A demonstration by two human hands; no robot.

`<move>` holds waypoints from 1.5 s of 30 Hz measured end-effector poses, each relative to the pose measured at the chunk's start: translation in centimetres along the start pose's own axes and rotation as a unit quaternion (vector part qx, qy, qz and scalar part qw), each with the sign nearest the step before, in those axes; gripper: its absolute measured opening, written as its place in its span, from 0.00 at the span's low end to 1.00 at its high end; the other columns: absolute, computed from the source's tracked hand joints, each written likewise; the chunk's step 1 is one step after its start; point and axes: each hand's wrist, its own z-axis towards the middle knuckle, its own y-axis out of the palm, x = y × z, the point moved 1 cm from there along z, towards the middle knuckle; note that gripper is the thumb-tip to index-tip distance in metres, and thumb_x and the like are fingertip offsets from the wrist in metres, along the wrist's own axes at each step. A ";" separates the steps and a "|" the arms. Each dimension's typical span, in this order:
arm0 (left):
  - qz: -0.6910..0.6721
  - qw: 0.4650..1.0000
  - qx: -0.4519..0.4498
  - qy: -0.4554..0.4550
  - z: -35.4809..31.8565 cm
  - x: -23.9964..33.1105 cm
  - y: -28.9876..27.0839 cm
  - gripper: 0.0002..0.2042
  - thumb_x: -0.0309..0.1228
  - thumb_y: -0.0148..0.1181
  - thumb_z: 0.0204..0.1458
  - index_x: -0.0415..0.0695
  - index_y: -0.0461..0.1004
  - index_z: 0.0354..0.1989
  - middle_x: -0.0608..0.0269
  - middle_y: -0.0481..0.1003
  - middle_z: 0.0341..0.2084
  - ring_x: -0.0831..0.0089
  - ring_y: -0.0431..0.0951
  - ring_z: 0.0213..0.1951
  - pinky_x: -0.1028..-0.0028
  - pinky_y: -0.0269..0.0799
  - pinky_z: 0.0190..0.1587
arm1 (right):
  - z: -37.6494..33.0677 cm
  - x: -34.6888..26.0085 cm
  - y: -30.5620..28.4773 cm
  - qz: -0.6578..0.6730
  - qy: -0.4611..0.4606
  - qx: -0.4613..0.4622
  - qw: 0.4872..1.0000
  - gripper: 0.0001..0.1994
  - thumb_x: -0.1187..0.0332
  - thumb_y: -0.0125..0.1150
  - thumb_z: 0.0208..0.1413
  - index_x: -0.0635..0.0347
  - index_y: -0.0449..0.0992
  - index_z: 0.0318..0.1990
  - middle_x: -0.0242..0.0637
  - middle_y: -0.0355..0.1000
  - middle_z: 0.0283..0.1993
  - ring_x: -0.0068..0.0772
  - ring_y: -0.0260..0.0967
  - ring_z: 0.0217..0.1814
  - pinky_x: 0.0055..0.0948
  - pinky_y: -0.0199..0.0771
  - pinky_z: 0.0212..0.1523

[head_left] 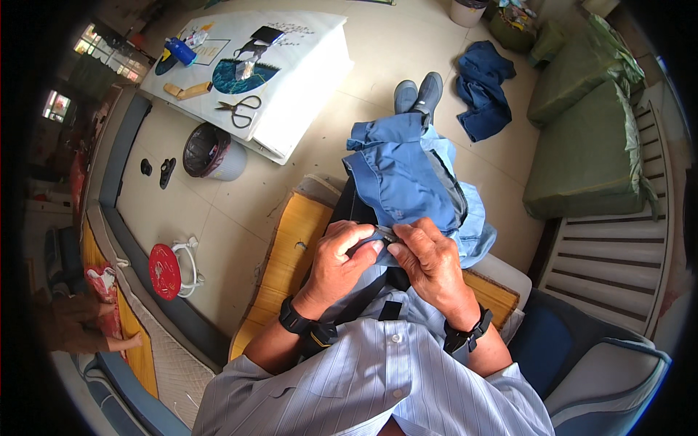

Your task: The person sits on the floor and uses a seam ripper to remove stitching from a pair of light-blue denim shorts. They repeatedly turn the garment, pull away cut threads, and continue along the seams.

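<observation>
A blue cloth garment (403, 182) lies across my lap and hangs over my knees. Its grey inner side shows along the right edge. My left hand (340, 258) pinches the near edge of this garment between thumb and forefinger. Close beside it, my right hand (430, 267) grips the same edge, thumb and fingers pressed together. A small dark and grey strip of the garment shows between the fingertips; its detail is too small to make out. Lighter blue cloth (474, 225) spreads under the garment's right side.
Ahead left stands a white table (313, 65) with scissors (240, 110), a blue bottle (179, 51) and a dark flat case (267, 34). A bin (224, 160) and red-topped stool (165, 272) stand left. More blue cloth (483, 87) lies on the floor. Green-covered cushions (582, 152) are right; another person's limbs (91, 320) show left.
</observation>
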 end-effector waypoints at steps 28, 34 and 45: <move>-0.274 0.886 0.057 -0.369 4.3 -10.9 -2.5 0.15 0.31 0.67 0.62 0.38 0.73 0.53 0.58 0.77 0.44 0.68 0.82 0.38 0.65 0.82 0.43 | -2.4 4.8 2.2 0.247 0.264 0.017 0.932 0.07 0.70 0.67 0.66 0.64 0.78 0.44 0.22 0.71 0.37 0.14 0.62 0.39 0.20 0.64 0.41; -0.265 0.902 0.010 -0.341 6.5 -12.1 -2.4 0.08 0.30 0.64 0.63 0.40 0.77 0.46 0.62 0.79 0.34 0.74 0.81 0.31 0.72 0.80 0.36 | -2.8 5.2 2.4 0.240 0.278 0.016 0.930 0.08 0.69 0.68 0.66 0.65 0.79 0.45 0.22 0.71 0.37 0.14 0.62 0.40 0.20 0.65 0.42; -0.334 0.900 0.031 -0.277 4.9 -13.6 -3.7 0.03 0.27 0.60 0.63 0.43 0.75 0.35 0.67 0.74 0.24 0.77 0.72 0.23 0.74 0.70 0.27 | -2.0 5.1 2.5 0.255 0.291 0.015 0.922 0.08 0.68 0.68 0.67 0.63 0.80 0.46 0.19 0.70 0.35 0.13 0.60 0.36 0.19 0.61 0.37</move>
